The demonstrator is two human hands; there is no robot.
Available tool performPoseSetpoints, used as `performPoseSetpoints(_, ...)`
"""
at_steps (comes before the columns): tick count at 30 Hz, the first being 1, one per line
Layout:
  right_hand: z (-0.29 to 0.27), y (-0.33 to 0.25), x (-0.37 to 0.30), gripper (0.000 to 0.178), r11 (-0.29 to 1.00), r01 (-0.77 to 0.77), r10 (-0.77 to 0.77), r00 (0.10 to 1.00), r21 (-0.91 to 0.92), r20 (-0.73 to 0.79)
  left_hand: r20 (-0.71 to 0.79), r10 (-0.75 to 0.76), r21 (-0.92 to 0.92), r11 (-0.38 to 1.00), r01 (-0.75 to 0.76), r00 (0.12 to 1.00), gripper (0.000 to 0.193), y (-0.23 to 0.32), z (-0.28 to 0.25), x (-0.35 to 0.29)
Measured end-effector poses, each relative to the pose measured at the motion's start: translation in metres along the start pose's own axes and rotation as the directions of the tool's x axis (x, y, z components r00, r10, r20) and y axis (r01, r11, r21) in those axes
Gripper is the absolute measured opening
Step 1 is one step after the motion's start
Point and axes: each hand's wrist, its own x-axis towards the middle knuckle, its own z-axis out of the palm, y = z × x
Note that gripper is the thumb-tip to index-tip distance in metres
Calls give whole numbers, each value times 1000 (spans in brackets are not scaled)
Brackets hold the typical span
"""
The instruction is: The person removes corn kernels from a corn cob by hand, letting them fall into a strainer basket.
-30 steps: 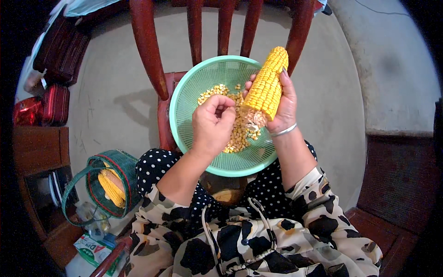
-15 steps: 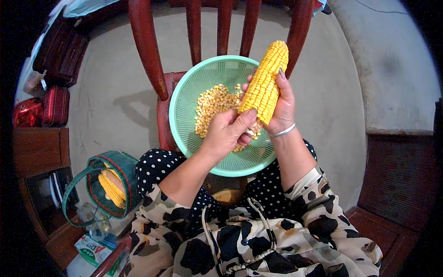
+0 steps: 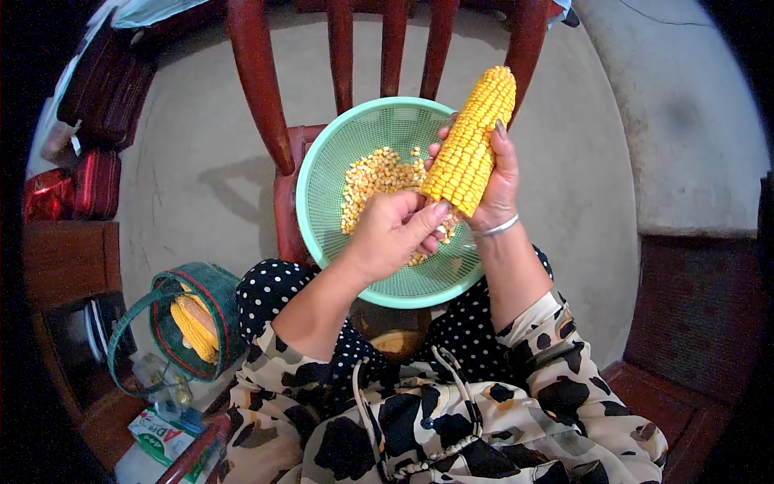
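Note:
A yellow corn cob [image 3: 470,149], thick with kernels, slants up over the green plastic colander [image 3: 318,181]. My right hand [image 3: 498,181] wraps round it from the right, thumb along its upper side and fingertips showing at its left edge. At the cob's lower end, my left hand [image 3: 395,230] is closed, with thumb and fingers pinched against the base. Exactly what those fingertips grip there is partly hidden. Loose corn kernels [image 3: 375,179] lie heaped in the colander beneath both hands.
The colander sits on a red wooden chair [image 3: 290,206] with slats [image 3: 342,56] rising behind it. At the lower left, a green woven basket [image 3: 228,323] holds more corn cobs [image 3: 193,327]. A wooden cabinet [image 3: 72,258] stands at far left.
The cob and my right hand have shifted slightly up and to the right. My left thumb has slid down to the very end of the cob.

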Motion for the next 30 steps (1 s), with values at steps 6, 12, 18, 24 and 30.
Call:
performPoseSetpoints(6,-1,-2,2,50,957,64,-78,996,-284,-37,-216,233,277,946,-169,948,29,-9,3,3)
performPoseSetpoints(12,-6,-8,0,44,992,8,-17,998,-125,-65,-160,506,658,694,-290,848,28,1,14,2)
performPoseSetpoints(18,1,-5,-2,49,982,39,-48,998,-187,-43,-9,636,810,457,-367,772,20,7,3,-1)
performPoseSetpoints(24,-3,-3,2,55,1000,27,-27,999,-10,-17,-339,315,394,903,-170,887,16,-5,0,3)
performPoseSetpoints(30,-1,-4,2,56,998,58,-59,998,37,26,-299,318,361,910,-202,900,19,-6,-4,5)
